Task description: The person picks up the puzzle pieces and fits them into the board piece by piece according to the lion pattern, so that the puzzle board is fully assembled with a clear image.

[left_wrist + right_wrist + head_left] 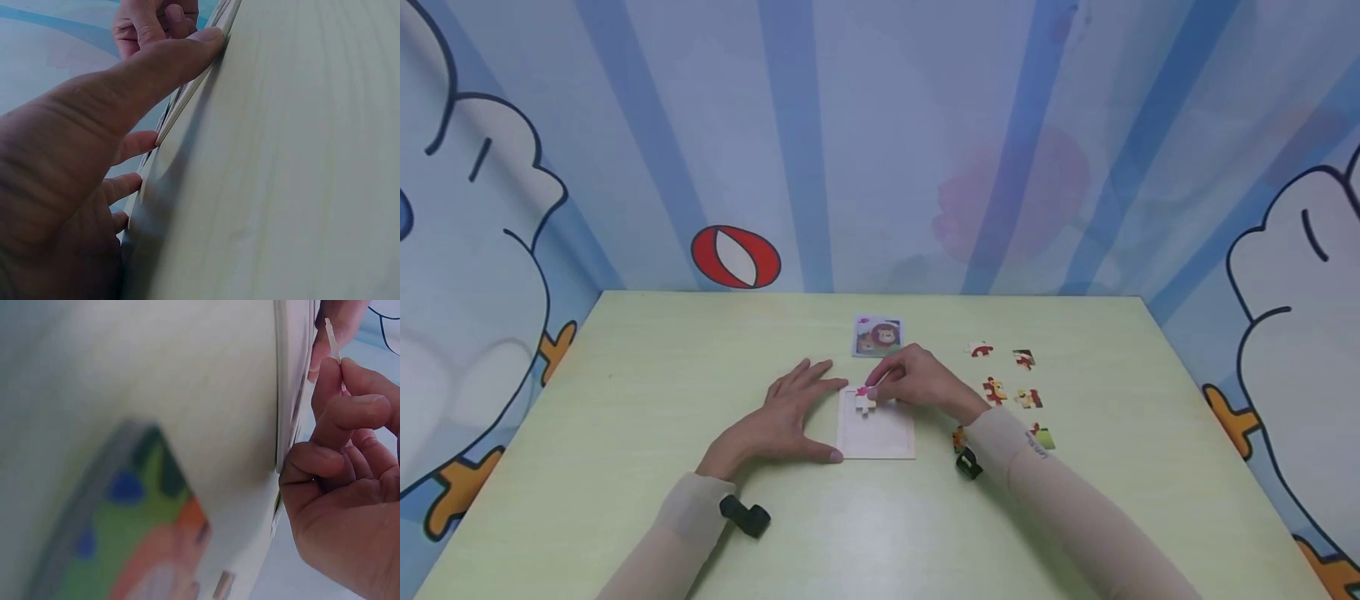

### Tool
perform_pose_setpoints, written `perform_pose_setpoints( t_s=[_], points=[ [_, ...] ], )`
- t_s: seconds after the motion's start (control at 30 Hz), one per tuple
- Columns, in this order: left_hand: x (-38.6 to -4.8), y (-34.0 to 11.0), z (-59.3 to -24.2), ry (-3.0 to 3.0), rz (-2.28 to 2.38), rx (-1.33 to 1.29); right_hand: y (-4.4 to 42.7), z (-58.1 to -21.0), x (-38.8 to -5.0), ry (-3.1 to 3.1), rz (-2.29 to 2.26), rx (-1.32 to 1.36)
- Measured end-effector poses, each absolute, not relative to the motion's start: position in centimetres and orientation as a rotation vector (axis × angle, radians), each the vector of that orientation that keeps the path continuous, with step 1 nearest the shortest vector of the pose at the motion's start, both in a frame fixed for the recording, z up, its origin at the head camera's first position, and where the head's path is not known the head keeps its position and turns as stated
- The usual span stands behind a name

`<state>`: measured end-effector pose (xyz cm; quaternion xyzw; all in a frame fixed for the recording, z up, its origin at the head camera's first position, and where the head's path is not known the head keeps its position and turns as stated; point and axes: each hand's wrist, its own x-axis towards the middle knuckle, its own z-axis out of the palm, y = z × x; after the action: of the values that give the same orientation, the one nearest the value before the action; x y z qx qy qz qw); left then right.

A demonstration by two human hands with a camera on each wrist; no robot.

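Observation:
A jigsaw puzzle piece (865, 403), white with a pink patch, is pinched between the thumb and index finger of my right hand (917, 379). It is over the upper left part of a pale square puzzle tray (880, 437). In the right wrist view the puzzle piece (332, 340) shows edge-on, above the tray's surface. My left hand (786, 417) lies at the tray's left side with fingers spread, thumb at the lower left corner and index finger at the upper left. The left wrist view shows the left thumb (169, 59) touching the tray's edge.
Behind the tray lies a square picture card (878, 336) with a lion. Several loose puzzle pieces (995, 390) are spread on the table (700, 333) to the right, some near my right forearm. A printed cloth wall (880, 167) stands along the table's back.

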<state>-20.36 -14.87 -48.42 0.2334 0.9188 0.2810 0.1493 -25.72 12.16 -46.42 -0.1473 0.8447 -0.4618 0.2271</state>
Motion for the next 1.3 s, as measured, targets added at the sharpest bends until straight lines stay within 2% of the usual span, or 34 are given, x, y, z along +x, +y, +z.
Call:
perform_pose_setpoints(
  t_s=[0.7,1.3],
  points=[
    [-20.4,-14.9,-48.7,2.642,0.818,0.692,9.6,-46.5,-25.2,2.513,-1.151,-0.244],
    [-20.4,-15.1,-48.7,2.646,0.828,0.696,8.6,-46.0,-25.0,2.523,-1.079,-0.224]
  ],
)
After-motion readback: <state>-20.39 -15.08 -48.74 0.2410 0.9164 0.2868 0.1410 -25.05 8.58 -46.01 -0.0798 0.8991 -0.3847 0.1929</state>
